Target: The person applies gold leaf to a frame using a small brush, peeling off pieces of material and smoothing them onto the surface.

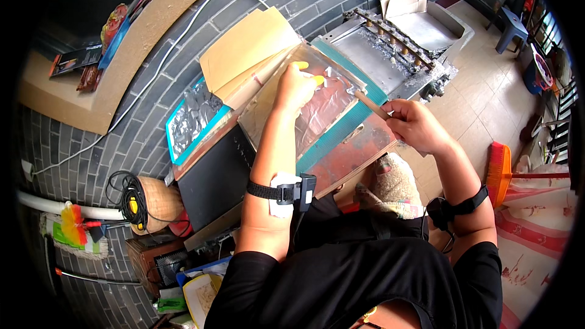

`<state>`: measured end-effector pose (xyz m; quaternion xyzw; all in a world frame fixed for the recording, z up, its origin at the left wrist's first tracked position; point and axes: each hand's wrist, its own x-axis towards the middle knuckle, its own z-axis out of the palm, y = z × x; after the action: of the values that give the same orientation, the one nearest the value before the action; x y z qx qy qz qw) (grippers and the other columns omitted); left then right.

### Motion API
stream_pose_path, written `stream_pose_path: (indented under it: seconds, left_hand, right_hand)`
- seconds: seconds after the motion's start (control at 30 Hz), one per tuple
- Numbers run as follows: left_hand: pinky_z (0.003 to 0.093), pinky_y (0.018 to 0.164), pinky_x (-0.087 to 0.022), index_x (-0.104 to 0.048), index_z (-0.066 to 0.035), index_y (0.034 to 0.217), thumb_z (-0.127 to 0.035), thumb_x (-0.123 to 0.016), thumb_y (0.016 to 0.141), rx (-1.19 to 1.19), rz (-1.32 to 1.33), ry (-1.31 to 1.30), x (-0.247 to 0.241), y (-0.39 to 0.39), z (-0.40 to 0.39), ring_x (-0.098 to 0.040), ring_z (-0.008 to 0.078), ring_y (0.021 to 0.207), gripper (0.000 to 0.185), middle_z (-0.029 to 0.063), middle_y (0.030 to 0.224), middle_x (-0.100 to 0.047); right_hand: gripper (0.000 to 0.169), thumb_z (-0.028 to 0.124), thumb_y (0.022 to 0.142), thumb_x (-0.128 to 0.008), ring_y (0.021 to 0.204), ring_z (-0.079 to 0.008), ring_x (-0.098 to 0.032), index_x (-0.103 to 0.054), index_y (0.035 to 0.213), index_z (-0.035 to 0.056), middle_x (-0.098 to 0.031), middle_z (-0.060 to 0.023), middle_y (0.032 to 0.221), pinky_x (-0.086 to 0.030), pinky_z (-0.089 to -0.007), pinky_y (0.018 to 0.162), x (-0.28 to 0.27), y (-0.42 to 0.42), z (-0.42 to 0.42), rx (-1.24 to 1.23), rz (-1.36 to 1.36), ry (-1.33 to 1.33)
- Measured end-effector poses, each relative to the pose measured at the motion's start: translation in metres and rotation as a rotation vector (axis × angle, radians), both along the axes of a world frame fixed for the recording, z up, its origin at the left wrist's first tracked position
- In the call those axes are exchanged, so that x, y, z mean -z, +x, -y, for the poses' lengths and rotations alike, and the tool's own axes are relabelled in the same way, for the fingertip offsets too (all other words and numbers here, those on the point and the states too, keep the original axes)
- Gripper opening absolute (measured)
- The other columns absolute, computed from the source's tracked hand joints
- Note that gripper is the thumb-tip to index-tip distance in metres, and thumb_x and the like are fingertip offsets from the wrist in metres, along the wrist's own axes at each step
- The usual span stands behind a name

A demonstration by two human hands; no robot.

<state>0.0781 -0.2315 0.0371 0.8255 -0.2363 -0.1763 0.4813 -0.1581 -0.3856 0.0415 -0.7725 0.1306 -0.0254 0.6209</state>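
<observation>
My left hand (296,87) rests on a flat board (265,105) covered by wrinkled, transparent film (315,114) with a reddish patch. Two of its fingertips wear yellow covers and are spread apart; the other fingers are mostly hidden. Small scraps of silvery foil (329,73) lie beside those fingertips. Between the thumb and fingers of my right hand (409,123) is a thin, flat wooden stick (372,105). Its far end meets a small silvery scrap (352,90) near the board's right corner. Beneath the board lies a ribbed teal mat (322,146).
A stack of brown paper (249,50) leans behind the board. Left of it, a blue-rimmed tray (171,146) holds crumpled foil. The worn reddish table (352,157) ends near my lap. Beyond the mat stands a metal machine (365,52) with a bar. An orange broom (499,173) stands at right.
</observation>
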Motion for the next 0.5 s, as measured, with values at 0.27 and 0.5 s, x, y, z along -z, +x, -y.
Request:
stream_pose_path:
  seconds: [0.27,0.5]
  left_hand:
    - [0.0256,0.068,-0.047,-0.043,0.011,0.128,-0.007,-0.072,0.074,-0.123,0.164,0.104,0.021,0.021,-0.010,-0.060,0.0145,0.074,0.064,0.0121,0.085,-0.066]
    - [0.0279,0.064,-0.049,-0.049,0.008,0.123,-0.006,-0.073,0.071,-0.085,0.190,0.181,0.015,0.004,-0.005,-0.063,0.0171,0.075,0.059,0.0134,0.086,-0.067]
  right_hand:
    - [0.020,0.001,0.088,-0.054,0.060,-0.0014,-0.046,-0.062,0.106,-0.0031,-0.054,0.0042,0.071,-0.037,-0.0194,0.050,0.008,0.000,0.004,-0.048,0.036,-0.067]
    - [0.019,0.003,0.084,-0.053,0.062,-0.0085,-0.051,-0.063,0.099,-0.0031,-0.055,-0.0027,0.066,-0.044,-0.0277,0.057,0.003,-0.001,0.001,0.000,0.018,-0.055]
